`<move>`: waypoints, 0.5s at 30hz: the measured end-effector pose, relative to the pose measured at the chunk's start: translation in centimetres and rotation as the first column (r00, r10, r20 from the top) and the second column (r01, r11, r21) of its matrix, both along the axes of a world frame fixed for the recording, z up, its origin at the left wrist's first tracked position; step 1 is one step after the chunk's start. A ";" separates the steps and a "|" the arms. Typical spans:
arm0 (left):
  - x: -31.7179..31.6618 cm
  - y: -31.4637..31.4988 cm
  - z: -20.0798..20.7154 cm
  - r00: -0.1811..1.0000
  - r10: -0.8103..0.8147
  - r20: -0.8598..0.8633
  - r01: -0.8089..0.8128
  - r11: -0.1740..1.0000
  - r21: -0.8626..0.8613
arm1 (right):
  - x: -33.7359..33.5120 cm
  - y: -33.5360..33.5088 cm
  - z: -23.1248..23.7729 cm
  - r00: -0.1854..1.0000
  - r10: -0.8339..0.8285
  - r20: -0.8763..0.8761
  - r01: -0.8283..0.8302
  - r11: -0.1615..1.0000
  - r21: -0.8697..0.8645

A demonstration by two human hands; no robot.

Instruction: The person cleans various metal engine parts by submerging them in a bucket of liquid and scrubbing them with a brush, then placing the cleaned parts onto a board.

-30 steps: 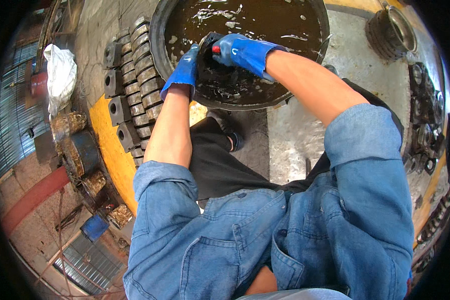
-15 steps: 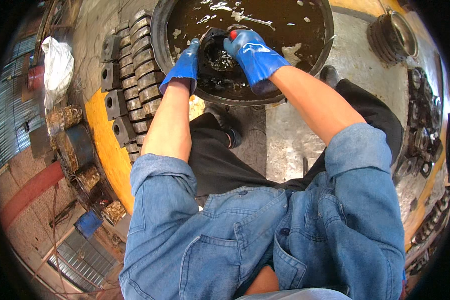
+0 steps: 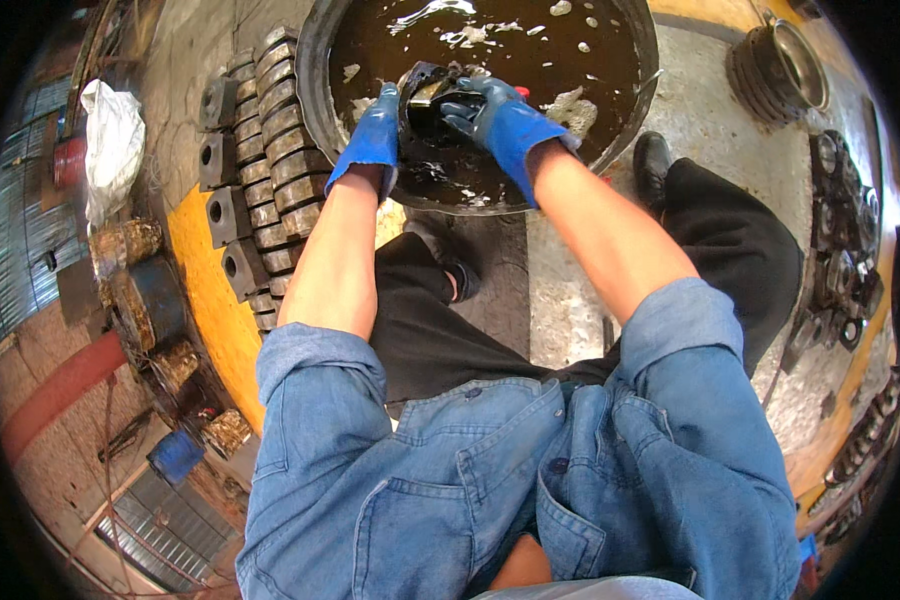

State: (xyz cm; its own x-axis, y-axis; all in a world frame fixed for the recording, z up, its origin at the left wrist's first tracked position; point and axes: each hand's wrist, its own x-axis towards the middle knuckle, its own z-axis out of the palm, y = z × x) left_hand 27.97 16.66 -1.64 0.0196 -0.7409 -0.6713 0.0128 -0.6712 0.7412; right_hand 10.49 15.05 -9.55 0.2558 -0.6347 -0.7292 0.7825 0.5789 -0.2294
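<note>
Right hand (image 3: 492,108) turned | dark part (image 3: 426,94) between hands, left hand (image 3: 378,122) gripping | right's hold unclear

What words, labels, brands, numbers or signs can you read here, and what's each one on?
None can be read.
Left hand and right hand, in blue gloves: no legible text.
Dark metal part, round basin and white bundle: none legible.
Blue can and metal pieces by the right edge: too small or blurred to tell.
</note>
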 end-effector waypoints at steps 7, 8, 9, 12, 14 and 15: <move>-2.4 0.5 0.0 0.930 -0.133 0.342 0.236 0.931 -0.280 | -5.9 -3.7 -1.2 0.295 0.086 -0.951 -0.931 0.250 -0.266; -1.6 1.5 -0.2 0.898 -0.093 0.429 0.243 0.919 -0.310 | -4.3 -3.0 3.6 0.155 0.194 -0.969 -0.958 0.270 -0.100; -2.4 1.5 -0.3 0.869 -0.080 0.489 0.274 0.900 -0.340 | -4.8 -2.6 6.5 0.003 0.288 -0.958 -0.946 0.311 0.090; -4.3 1.5 -0.4 0.786 -0.030 0.617 0.339 0.856 -0.391 | -5.6 -3.7 5.6 -0.191 -0.145 -0.971 -0.967 0.200 0.160; -4.5 1.8 -0.4 0.757 0.001 0.654 0.347 0.847 -0.403 | -5.6 -2.9 8.0 -0.215 -0.422 -0.881 -0.977 0.094 0.193; -4.8 1.9 -0.3 0.749 0.006 0.662 0.354 0.842 -0.408 | -6.1 -2.7 7.6 -0.202 -0.465 -0.862 -0.979 0.092 0.179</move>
